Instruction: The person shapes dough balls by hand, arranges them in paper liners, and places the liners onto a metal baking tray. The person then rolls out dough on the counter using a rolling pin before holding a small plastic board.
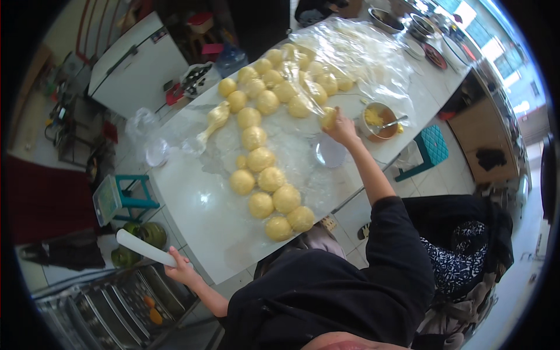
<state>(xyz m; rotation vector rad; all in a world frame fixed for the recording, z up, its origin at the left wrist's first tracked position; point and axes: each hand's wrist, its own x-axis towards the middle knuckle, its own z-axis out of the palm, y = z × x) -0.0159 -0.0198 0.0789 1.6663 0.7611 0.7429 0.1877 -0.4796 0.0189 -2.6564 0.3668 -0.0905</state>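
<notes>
Off the table's left side, my left hand grips one end of a smooth white rolling pin. My right hand reaches across the table with its fingers closed around a yellow dough ball. Many more dough balls lie in a bent row and a cluster on the table. Clear plastic sheeting covers part of the far cluster. Beside my right hand stand a metal bowl of yellow shreds with a spoon in it and a pale round plate.
The white table carries a plastic bag of yellow filling and, at the far right, dishes and metal bowls. Teal stools stand by its sides. An oven rack and green gas cylinders are at lower left.
</notes>
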